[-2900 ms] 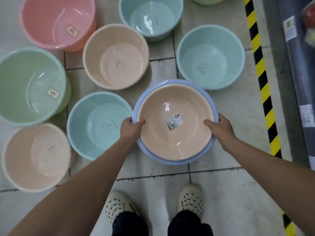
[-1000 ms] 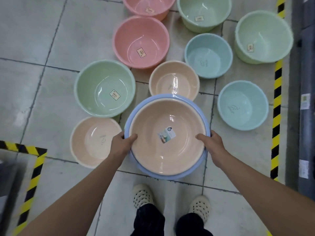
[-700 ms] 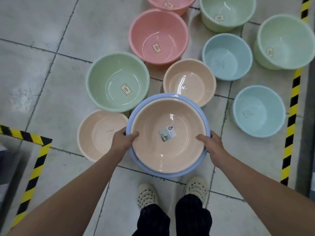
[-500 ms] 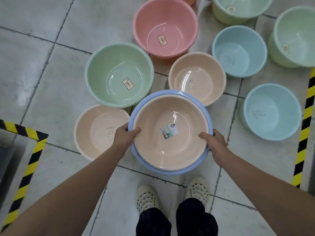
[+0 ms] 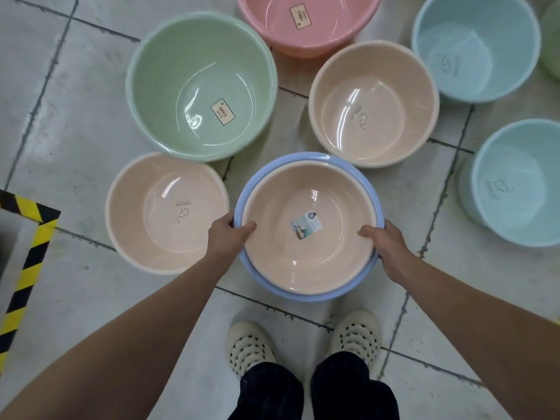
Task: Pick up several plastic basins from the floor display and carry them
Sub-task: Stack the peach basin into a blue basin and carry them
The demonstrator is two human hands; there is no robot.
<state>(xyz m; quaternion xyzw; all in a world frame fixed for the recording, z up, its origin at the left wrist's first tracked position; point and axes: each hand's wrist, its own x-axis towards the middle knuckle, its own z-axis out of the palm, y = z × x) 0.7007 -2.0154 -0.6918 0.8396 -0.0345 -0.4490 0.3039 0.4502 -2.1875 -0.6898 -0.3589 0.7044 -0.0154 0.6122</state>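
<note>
I hold a stack of two nested basins in front of me: a beige basin (image 5: 306,213) with a small sticker inside, sitting in a blue basin (image 5: 309,294). My left hand (image 5: 225,236) grips the stack's left rim, thumb inside. My right hand (image 5: 385,247) grips the right rim the same way. More basins stand on the tiled floor: a beige one (image 5: 163,210) just left of the stack, a large green one (image 5: 200,83), another beige one (image 5: 374,101), a pink one (image 5: 306,22) and two light blue ones (image 5: 475,47) (image 5: 515,183).
Yellow-and-black hazard tape (image 5: 27,265) marks a corner at the left edge. My feet in white perforated clogs (image 5: 248,348) (image 5: 356,336) stand on the grey tiles just below the held stack. A green basin edge (image 5: 553,47) shows at far right.
The view has dropped closer to the floor and shifted; the floor basins appear larger and nearer. Both hands keep the same grip on the nested stack.
</note>
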